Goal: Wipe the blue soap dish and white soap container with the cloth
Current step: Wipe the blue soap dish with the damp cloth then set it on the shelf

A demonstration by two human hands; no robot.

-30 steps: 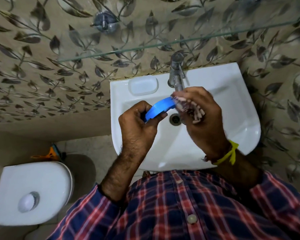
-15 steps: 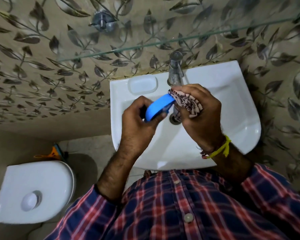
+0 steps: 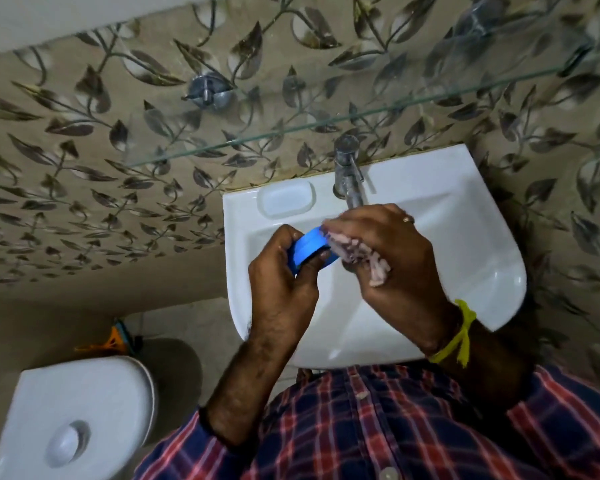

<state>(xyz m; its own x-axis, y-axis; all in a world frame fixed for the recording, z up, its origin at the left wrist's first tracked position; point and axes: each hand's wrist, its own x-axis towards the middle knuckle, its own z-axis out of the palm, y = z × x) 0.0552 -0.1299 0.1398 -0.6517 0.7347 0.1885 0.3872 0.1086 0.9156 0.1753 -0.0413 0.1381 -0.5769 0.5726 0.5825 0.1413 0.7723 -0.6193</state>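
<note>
Over the white basin, my left hand grips the blue soap dish on edge, thumb and fingers curled round its rim. My right hand holds a bunched pink patterned cloth and presses it against the dish's right side. Most of the dish's inside is hidden by the cloth and my fingers. A white soap container is not in view; a moulded soap recess sits at the basin's back left corner.
A steel tap stands at the basin's back, just above my right hand. A glass shelf juts from the leaf-patterned wall above it. A white toilet cistern is at lower left, with an orange and blue brush behind it.
The cloth in my right hand has slid down along the dish, from near its top edge to its right side. My left hand keeps its grip. The camera has tilted slightly.
</note>
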